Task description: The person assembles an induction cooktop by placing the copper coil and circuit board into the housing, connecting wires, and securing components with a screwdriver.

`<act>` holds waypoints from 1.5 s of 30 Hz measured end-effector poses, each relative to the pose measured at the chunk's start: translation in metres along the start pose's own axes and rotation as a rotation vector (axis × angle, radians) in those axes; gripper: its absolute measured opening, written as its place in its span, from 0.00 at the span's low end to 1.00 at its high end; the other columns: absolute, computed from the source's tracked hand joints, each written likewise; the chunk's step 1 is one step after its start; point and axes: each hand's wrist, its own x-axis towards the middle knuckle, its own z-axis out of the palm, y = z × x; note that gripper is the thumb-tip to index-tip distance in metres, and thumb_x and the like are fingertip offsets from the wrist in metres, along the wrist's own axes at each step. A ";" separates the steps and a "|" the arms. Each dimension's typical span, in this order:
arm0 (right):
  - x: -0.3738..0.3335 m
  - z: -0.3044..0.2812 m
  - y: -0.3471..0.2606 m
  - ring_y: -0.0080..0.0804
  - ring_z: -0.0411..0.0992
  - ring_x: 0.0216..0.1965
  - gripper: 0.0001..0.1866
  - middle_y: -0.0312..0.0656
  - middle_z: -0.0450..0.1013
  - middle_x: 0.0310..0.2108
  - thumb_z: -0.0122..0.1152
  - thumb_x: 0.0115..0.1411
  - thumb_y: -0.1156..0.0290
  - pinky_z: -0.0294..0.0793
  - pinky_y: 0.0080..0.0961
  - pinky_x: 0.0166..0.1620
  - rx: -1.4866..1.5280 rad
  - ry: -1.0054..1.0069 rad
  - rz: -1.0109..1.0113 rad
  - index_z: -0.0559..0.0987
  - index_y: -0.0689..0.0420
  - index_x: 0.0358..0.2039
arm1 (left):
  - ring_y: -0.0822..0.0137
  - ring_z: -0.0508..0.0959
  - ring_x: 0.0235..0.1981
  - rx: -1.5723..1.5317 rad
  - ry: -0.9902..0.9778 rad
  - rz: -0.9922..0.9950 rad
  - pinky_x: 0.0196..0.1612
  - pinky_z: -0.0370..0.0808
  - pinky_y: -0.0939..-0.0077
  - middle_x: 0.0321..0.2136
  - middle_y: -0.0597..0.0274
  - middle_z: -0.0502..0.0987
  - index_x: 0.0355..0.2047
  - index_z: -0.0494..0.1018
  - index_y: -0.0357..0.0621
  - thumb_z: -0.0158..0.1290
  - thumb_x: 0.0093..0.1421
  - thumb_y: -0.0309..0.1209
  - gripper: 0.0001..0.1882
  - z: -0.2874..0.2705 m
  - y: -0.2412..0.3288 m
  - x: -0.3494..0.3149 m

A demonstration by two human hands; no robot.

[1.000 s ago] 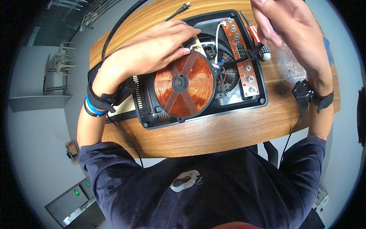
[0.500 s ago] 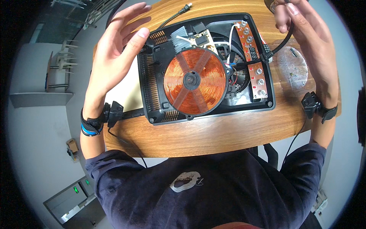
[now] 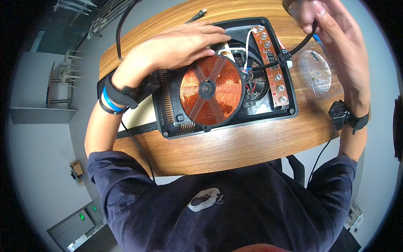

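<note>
An opened induction cooker lies on the table, its black lower housing point(image 3: 172, 133) holding a round copper coil point(image 3: 226, 90). My left hand point(image 3: 180, 45) reaches over the housing's far left, fingers stretched out above the circuit board point(image 3: 226, 53) beside the coil. It hides the heat sink; whether it touches anything there I cannot tell. At the upper right, my right hand point(image 3: 336, 31) pinches a thick black cable point(image 3: 299, 48). That cable passes over the orange control board point(image 3: 278, 77) into the housing, near the partly visible fan point(image 3: 262, 90).
A clear plastic dish point(image 3: 315, 73) with small metal parts, perhaps screws, lies right of the housing. A power plug point(image 3: 196, 16) rests at the table's far side. Thin cables hang from my wrist-worn devices, the right one point(image 3: 338, 114) near the table edge.
My left hand has moved right, from beside the housing to over its circuit board and heat sink. The housing has shifted slightly left. My right hand keeps hold of the black cable.
</note>
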 end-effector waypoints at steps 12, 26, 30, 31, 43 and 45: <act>0.004 0.011 -0.020 0.20 0.78 0.43 0.16 0.33 0.79 0.40 0.59 0.83 0.64 0.80 0.22 0.54 -0.054 -0.050 -0.105 0.78 0.59 0.64 | 0.40 0.85 0.54 -0.126 0.149 -0.025 0.58 0.81 0.50 0.49 0.46 0.86 0.51 0.82 0.40 0.58 0.79 0.40 0.15 -0.007 0.026 0.043; -0.005 0.004 0.002 0.23 0.80 0.43 0.16 0.35 0.80 0.39 0.59 0.83 0.67 0.83 0.23 0.54 -0.135 0.025 -0.163 0.80 0.62 0.63 | 0.57 0.87 0.48 -0.075 0.216 -0.350 0.50 0.83 0.63 0.49 0.53 0.85 0.58 0.81 0.43 0.56 0.67 0.15 0.20 -0.024 0.024 0.020; 0.003 0.009 -0.002 0.21 0.80 0.42 0.16 0.36 0.80 0.41 0.59 0.83 0.67 0.82 0.20 0.51 -0.175 0.021 -0.204 0.80 0.62 0.63 | 0.42 0.72 0.77 0.154 -0.061 0.004 0.74 0.76 0.54 0.74 0.48 0.73 0.67 0.80 0.50 0.55 0.54 0.06 0.40 -0.006 0.009 0.022; 0.004 0.008 -0.004 0.21 0.80 0.41 0.16 0.36 0.80 0.41 0.59 0.83 0.67 0.82 0.18 0.49 -0.162 0.012 -0.186 0.80 0.62 0.63 | 0.41 0.73 0.75 0.199 -0.126 0.050 0.74 0.76 0.54 0.74 0.49 0.73 0.66 0.80 0.49 0.55 0.57 0.07 0.37 -0.004 0.005 0.023; 0.034 0.004 -0.015 0.14 0.79 0.39 0.14 0.34 0.81 0.43 0.58 0.84 0.65 0.80 0.09 0.39 0.021 -0.088 -0.200 0.78 0.58 0.61 | 0.37 0.83 0.50 0.007 -0.279 -0.225 0.49 0.78 0.44 0.45 0.49 0.82 0.48 0.75 0.43 0.62 0.72 0.32 0.10 -0.037 0.017 0.024; 0.042 0.021 -0.010 0.13 0.79 0.39 0.14 0.34 0.81 0.43 0.58 0.85 0.64 0.80 0.09 0.39 0.041 -0.050 -0.237 0.79 0.59 0.61 | 0.37 0.83 0.48 0.016 -0.270 -0.273 0.47 0.78 0.44 0.40 0.48 0.82 0.48 0.75 0.43 0.62 0.72 0.34 0.10 -0.037 0.020 0.011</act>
